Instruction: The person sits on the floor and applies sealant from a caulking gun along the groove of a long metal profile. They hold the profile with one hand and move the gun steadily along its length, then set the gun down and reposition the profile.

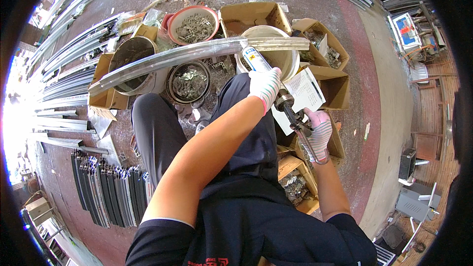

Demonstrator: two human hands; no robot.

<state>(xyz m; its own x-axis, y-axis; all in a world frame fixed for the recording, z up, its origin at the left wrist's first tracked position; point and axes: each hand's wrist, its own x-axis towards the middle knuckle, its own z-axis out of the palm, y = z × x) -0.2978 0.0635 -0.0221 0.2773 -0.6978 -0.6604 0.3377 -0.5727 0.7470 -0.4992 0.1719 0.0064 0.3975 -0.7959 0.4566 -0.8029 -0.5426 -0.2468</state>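
Observation:
A caulking gun (284, 100) loaded with a white and blue sealant tube (255, 60) slants across the space in front of my right knee. My left hand (266, 87), in a striped glove, is wrapped round the tube. At the rear of the gun, my right hand (319, 133), gloved alike, grips the handle; its fingers are partly hidden. The tube's nozzle end meets the edge of a long metal profile (182, 56). That profile lies across the buckets, with several pale strips at its right end.
Round the profile stand a grey bucket (156, 81), a red-rimmed basin (216, 16) of metal clips, a round tin (170, 84) of parts and cardboard boxes (340, 88). A white paper sheet (311, 89) lies right of the gun. Stacked dark profiles (111, 194) lie at left.

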